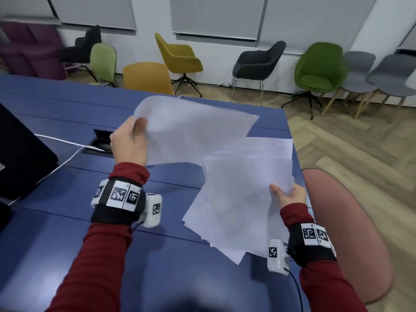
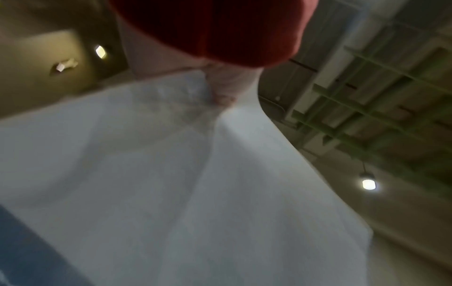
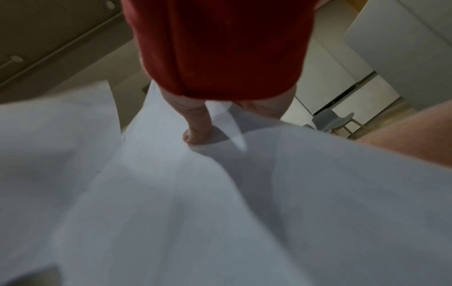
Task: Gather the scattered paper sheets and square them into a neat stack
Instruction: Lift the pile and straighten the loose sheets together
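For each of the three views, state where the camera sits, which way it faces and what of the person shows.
Head: on the head, facing forward and down at the blue table; left hand, right hand and red sleeves show.
Left wrist: under the left hand, tilted up past the single sheet to the ceiling.
Right wrist: under the right hand, along the sheaf of sheets.
Shared: each wrist view shows paper the head view also sees.

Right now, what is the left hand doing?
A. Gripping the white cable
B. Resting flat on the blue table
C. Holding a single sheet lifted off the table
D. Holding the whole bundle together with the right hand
C: the left hand pinches one sheet by its edge, raised above the table, while the right hand holds the separate bundle.
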`<state>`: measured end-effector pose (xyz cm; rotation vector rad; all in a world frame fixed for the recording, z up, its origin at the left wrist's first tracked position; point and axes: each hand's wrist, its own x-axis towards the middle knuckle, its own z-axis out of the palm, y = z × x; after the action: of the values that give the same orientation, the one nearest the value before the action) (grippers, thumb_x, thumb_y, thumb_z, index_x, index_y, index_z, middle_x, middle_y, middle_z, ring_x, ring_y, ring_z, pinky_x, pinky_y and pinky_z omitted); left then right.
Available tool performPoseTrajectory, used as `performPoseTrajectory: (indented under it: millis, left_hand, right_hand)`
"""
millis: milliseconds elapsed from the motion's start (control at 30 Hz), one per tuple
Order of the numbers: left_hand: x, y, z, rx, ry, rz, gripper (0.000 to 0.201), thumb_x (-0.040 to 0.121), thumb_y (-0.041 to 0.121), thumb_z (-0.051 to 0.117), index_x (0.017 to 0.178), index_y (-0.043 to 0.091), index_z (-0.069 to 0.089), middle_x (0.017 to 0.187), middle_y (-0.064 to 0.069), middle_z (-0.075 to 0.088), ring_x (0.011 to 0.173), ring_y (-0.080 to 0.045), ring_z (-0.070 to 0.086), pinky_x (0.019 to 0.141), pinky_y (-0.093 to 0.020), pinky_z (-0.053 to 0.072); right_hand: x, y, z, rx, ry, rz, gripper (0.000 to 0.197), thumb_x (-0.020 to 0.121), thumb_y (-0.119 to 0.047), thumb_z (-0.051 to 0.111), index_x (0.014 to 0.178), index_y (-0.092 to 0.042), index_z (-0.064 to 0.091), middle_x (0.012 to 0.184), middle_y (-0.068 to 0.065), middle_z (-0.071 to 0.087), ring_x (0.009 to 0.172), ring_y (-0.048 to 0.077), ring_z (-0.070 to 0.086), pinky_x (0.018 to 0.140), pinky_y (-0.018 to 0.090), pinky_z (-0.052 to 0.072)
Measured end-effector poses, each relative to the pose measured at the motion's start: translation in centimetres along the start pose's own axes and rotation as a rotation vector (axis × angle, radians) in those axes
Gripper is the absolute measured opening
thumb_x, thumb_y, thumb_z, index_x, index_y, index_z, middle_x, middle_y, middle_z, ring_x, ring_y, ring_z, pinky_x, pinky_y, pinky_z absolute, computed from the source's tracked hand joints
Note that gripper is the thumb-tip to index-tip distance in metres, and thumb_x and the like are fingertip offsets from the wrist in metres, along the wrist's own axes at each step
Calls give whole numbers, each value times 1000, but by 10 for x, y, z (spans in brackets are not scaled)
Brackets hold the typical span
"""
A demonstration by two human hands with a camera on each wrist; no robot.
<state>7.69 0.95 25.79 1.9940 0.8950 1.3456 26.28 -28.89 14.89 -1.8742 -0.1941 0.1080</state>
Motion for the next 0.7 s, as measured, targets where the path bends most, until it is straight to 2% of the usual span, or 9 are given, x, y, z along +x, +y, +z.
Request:
performPoseTrajectory:
  millis: [67, 133, 167, 267, 367, 433, 500, 600, 700]
  left_hand:
    - [8, -9, -11, 104, -12, 43, 23, 91, 11, 47, 93, 3, 68, 82, -20, 68, 73, -29, 57, 69, -26, 39]
    - [11, -20, -20, 208, -23, 72, 30, 81, 2, 43, 96, 8, 69, 90, -19, 72, 83, -37, 62, 82, -39, 46]
    - [12, -24, -24, 265, -41, 96, 36, 76, 0, 42, 97, 10, 69, 90, -20, 72, 84, -39, 61, 86, -45, 45]
    - [10, -30, -27, 438, -118, 248, 34, 73, -1, 46, 93, 13, 70, 91, -14, 71, 84, -37, 57, 81, -44, 39]
    - [2, -21, -19, 457, -235, 446, 30, 73, -2, 52, 88, 16, 72, 99, -9, 67, 89, -34, 55, 76, -38, 35]
    - [-4, -11, -10, 460, -313, 534, 27, 72, -2, 55, 83, 16, 72, 110, -10, 64, 95, -35, 55, 77, -40, 38]
    - [-10, 3, 0, 452, -390, 572, 22, 72, 3, 55, 78, 17, 71, 119, -12, 60, 102, -36, 54, 79, -43, 42]
    - [-24, 28, 21, 381, -509, 631, 16, 79, 26, 60, 71, 18, 70, 128, -12, 57, 115, -35, 51, 87, -44, 43]
    - [-38, 48, 42, 325, -542, 665, 22, 72, 37, 72, 61, 19, 67, 139, -12, 50, 131, -32, 42, 102, -42, 34]
  right_hand:
    - [3, -5, -7, -3, 87, -23, 32, 79, -4, 68, 109, 2, 64, 100, 15, 67, 96, 25, 63, 89, 30, 50]
    - [5, -13, -14, 9, 162, -53, 31, 79, -5, 67, 109, 1, 65, 97, 12, 67, 91, 22, 62, 83, 25, 53]
    - [7, -19, -17, 8, 190, -70, 29, 78, -8, 67, 106, -1, 67, 94, 13, 68, 88, 22, 63, 86, 31, 54]
    - [14, -32, -21, -31, 246, -111, 32, 74, -23, 68, 102, -9, 68, 92, 20, 72, 81, 23, 64, 86, 42, 53]
    - [25, -36, -17, -30, 242, -156, 38, 66, -44, 63, 100, -27, 62, 82, 11, 71, 79, 34, 67, 81, 49, 55]
    - [28, -39, -12, -28, 215, -180, 35, 65, -48, 63, 94, -29, 62, 78, 4, 69, 77, 33, 67, 78, 51, 55]
    - [22, -50, -6, 1, 192, -196, 33, 69, -42, 65, 95, -22, 67, 82, -1, 67, 77, 22, 65, 82, 49, 55]
    - [12, -62, 5, 41, 83, -256, 29, 75, -21, 69, 102, -10, 69, 90, 1, 68, 82, 15, 64, 87, 37, 53]
    - [4, -62, 18, 81, -64, -283, 23, 77, -5, 70, 100, -6, 69, 90, 4, 67, 67, -3, 61, 79, 27, 51]
